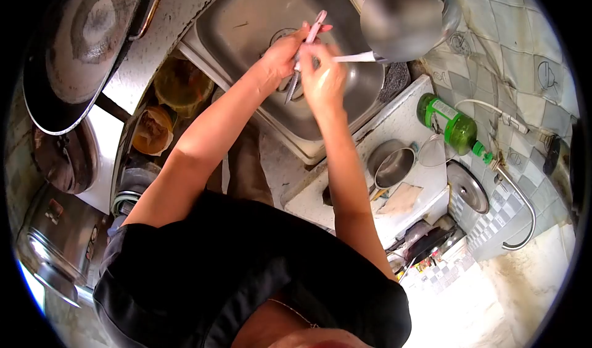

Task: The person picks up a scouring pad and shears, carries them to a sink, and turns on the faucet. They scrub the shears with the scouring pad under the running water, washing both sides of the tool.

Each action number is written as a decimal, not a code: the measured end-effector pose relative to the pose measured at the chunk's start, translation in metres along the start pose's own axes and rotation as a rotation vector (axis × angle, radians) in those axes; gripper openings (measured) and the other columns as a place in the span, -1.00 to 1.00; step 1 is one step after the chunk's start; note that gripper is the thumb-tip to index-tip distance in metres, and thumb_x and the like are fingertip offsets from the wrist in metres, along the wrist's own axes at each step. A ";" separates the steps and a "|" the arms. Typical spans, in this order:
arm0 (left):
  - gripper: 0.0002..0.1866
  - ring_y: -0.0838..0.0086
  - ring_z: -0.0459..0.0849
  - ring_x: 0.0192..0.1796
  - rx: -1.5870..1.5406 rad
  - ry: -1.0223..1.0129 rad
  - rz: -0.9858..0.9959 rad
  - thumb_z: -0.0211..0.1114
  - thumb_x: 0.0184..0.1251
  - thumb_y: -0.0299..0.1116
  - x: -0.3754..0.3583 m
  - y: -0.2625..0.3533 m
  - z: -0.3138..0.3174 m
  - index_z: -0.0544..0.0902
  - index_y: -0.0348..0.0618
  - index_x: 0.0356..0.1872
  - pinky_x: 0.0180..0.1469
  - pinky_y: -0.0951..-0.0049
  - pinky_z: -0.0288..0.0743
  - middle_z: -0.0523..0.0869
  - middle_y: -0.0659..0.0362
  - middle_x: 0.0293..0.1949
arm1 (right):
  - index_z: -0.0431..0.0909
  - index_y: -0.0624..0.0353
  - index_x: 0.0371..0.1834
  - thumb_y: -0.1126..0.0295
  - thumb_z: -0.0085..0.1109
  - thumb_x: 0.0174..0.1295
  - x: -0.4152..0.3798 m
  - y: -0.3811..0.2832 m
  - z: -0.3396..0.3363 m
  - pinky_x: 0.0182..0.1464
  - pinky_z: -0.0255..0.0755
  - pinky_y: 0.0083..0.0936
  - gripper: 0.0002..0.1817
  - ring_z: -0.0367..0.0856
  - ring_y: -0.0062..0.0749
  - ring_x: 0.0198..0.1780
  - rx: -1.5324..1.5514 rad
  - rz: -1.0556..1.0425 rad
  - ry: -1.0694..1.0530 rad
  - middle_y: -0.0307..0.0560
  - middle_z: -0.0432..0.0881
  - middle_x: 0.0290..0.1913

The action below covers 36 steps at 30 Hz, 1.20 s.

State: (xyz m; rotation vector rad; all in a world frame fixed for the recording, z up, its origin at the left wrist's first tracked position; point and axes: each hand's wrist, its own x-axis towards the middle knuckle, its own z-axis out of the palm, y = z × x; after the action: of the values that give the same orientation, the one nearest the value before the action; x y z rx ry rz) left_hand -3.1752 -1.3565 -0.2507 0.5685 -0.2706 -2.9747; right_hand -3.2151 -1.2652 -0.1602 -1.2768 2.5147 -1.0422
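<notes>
Both my hands are over a steel sink (246, 21). My left hand (280, 57) grips a knife (316, 26) with a pink handle; its thin blade points down toward the basin. My right hand (324, 79) is closed around the same knife just below the handle, fingers on the blade area. A thin white stream of water (356, 57) reaches my right hand from the right side.
A large grey metal vessel (404, 18) hangs blurred over the sink's right end. A green bottle (453, 126), a small steel pot (391, 166) and a lid (467, 187) lie on the right. A big pan (80, 39) is at left, yellowish containers (179, 86) below the counter.
</notes>
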 end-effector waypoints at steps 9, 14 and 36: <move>-0.22 0.62 0.19 -0.58 0.052 0.011 -0.182 -0.25 0.40 0.38 -0.016 0.007 0.022 0.48 -0.12 0.19 -0.61 0.59 0.12 0.46 0.31 -0.41 | 0.70 0.18 -0.24 0.36 0.26 0.19 0.047 0.025 -0.014 -0.16 0.51 -0.23 -0.84 0.63 -0.02 -0.24 -0.041 -0.019 0.249 0.08 0.65 -0.29; -0.19 0.58 0.52 -0.39 -0.097 -0.479 -0.074 -0.27 0.39 0.37 -0.004 0.001 -0.001 0.30 0.00 0.43 -0.45 0.54 0.44 0.57 0.27 -0.18 | 0.68 0.20 -0.25 0.34 0.30 0.14 0.023 -0.006 -0.014 -0.15 0.52 -0.20 -0.81 0.64 0.02 -0.23 -0.238 0.059 -0.114 0.08 0.64 -0.26; -0.39 0.28 0.63 0.10 -0.129 0.094 -0.002 -0.20 0.51 0.20 0.009 -0.006 0.012 0.46 -0.15 0.15 0.21 0.21 0.51 0.62 0.07 0.12 | 0.69 0.20 -0.29 0.34 0.26 0.13 0.031 0.019 0.006 -0.15 0.50 -0.19 -0.82 0.63 0.05 -0.24 -0.111 0.023 0.024 0.10 0.64 -0.32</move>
State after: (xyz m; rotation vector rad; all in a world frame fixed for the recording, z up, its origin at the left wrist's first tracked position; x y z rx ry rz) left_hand -3.1885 -1.3502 -0.2438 0.6901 -0.0691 -2.9297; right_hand -3.2443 -1.2842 -0.1712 -1.2671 2.6318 -0.9305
